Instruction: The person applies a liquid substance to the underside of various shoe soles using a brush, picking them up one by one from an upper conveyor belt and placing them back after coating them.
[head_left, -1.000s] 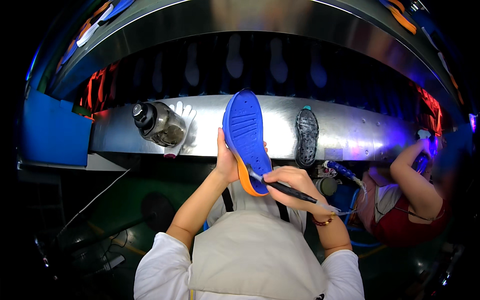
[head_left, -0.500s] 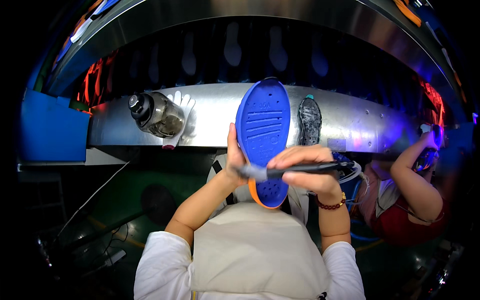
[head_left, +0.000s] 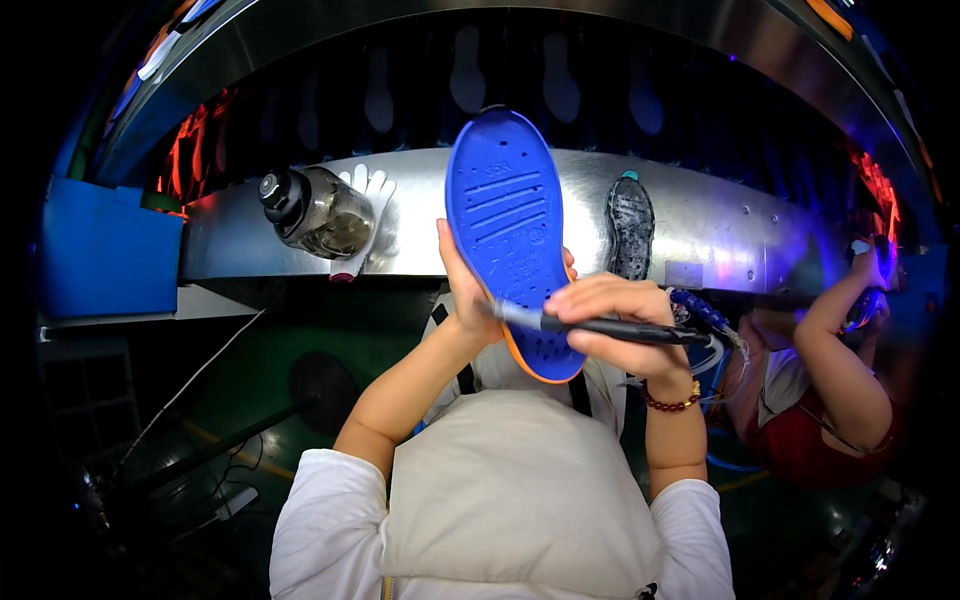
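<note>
My left hand (head_left: 470,285) grips a blue shoe sole (head_left: 505,200) with an orange rim. Its thumb lies along the left edge, and fingertips show at the right edge. The sole's toe end points away from me, tilted a little left, with grooves and small holes on the face I see. In my right hand (head_left: 625,320) is a black-handled, pen-shaped tool (head_left: 620,328), held level across the heel part. Its pale tip is blurred and reaches the sole's left edge, near my left hand; I cannot tell whether it touches.
On the metal ledge (head_left: 410,240) stand a dark-capped bottle (head_left: 320,215) beside a white glove (head_left: 372,190), and a dark sole-shaped piece (head_left: 630,225). Behind runs a dark row of sole shapes (head_left: 468,75). A co-worker (head_left: 830,400) sits at right; a blue box (head_left: 110,255) is at left.
The sole has tilted, its toe end swinging left and away from me. The tool's tip has shifted slightly up along the sole's left edge, still in my right hand.
</note>
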